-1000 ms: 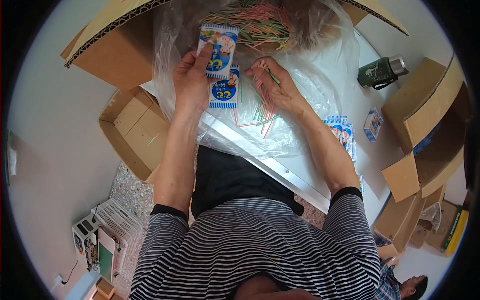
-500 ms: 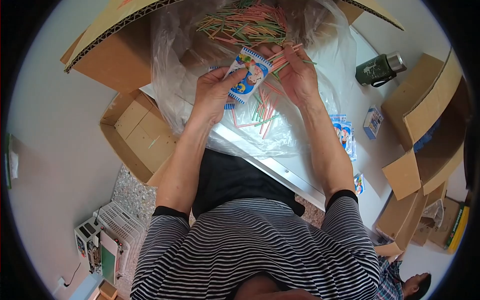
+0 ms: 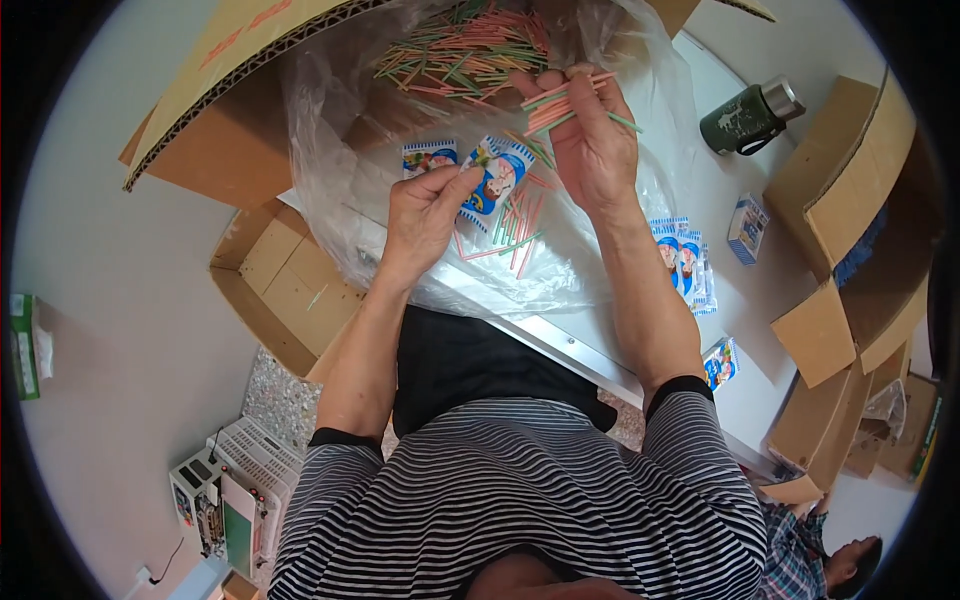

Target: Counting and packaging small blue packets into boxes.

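My left hand [image 3: 430, 212] pinches a small blue-and-white packet [image 3: 497, 180] between thumb and finger. A second packet of the same kind [image 3: 428, 156] shows just beyond those fingers; whether they hold it too I cannot tell. My right hand [image 3: 597, 150] is closed round a small bunch of thin pink and green sticks [image 3: 560, 108], raised to the right of the packet. Below the hands, some loose pink and green sticks [image 3: 516, 222] lie on clear plastic sheeting [image 3: 570, 275]. A large heap of such sticks [image 3: 465, 55] rests in the plastic at the far side.
A big cardboard box [image 3: 215, 150] rises at the far left, with a shallow carton [image 3: 285, 285] below it. To the right on the white table are stacked packets [image 3: 683, 262], a small box [image 3: 747, 228], a green flask [image 3: 752, 115] and open cartons [image 3: 830, 225]. Another person [image 3: 810, 550] is at lower right.
My right hand has drawn the sticks away from the packet, slightly up. My left hand and its packet have dropped a little, and the second packet shows more fully.
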Tool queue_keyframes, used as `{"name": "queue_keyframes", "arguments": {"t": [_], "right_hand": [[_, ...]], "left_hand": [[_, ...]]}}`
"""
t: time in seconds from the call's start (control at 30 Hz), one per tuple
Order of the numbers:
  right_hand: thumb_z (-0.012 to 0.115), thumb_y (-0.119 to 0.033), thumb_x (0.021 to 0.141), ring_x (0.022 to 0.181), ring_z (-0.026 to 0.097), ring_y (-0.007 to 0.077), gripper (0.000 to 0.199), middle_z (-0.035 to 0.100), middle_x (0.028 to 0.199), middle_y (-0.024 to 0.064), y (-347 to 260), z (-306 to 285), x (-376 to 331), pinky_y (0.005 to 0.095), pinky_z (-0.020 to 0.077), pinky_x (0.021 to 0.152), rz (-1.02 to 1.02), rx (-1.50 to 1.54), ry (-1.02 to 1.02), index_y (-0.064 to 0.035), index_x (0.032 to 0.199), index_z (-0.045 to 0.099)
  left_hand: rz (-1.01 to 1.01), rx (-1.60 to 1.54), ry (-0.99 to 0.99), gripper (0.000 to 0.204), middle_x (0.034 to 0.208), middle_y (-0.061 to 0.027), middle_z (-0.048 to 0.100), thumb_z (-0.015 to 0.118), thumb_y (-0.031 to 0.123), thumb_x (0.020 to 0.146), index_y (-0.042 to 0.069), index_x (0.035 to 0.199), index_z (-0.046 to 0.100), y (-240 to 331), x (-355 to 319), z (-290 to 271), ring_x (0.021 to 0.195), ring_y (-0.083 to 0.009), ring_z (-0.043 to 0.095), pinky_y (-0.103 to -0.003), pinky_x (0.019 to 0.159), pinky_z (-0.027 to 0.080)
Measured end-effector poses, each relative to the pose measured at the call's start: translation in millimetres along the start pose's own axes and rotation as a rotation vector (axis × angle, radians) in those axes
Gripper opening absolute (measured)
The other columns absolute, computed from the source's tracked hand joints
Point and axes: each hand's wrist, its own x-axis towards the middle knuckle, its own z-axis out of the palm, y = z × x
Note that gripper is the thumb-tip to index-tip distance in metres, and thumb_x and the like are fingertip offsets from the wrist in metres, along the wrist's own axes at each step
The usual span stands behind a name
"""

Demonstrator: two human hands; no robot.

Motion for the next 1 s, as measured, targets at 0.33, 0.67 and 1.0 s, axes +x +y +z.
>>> {"name": "queue_keyframes", "arguments": {"t": [0.33,0.67,1.0], "right_hand": [[0.046,-0.019,0.107,0.118,0.063,0.036,0.018,0.067,0.11,0.0167,-3,11,-7,0.0402,0.0521,0.094,-0.013,-0.286,-0.019,-0.0038,0.116,0.05],[0.045,-0.016,0.107,0.109,0.067,0.0283,0.019,0.07,0.107,0.0198,-1,19,-13,0.0379,0.0506,0.097,-0.034,-0.404,-0.107,0.0012,0.112,0.051],[0.044,-0.028,0.107,0.108,0.063,0.0195,0.032,0.066,0.118,0.0118,12,18,-13,0.0356,0.0467,0.099,0.318,-0.386,0.054,-0.0007,0.116,0.058]], "left_hand": [[-0.137,-0.079,-0.096,0.025,0.081,0.0043,0.07,0.07,0.025,0.097,0.0,0.1,0.077,5,-2,6,0.074,-0.0011,0.054,-0.019,0.067,0.045],[-0.204,-0.163,-0.038,0.027,0.083,0.0036,0.071,0.07,0.025,0.097,0.0,0.104,0.076,2,-4,3,0.075,-0.0012,0.055,-0.019,0.069,0.045],[-0.111,-0.275,0.048,0.023,0.094,-0.0019,0.075,0.07,0.017,0.096,-0.001,0.11,0.074,6,-4,16,0.081,-0.0034,0.062,-0.019,0.075,0.049]]}}
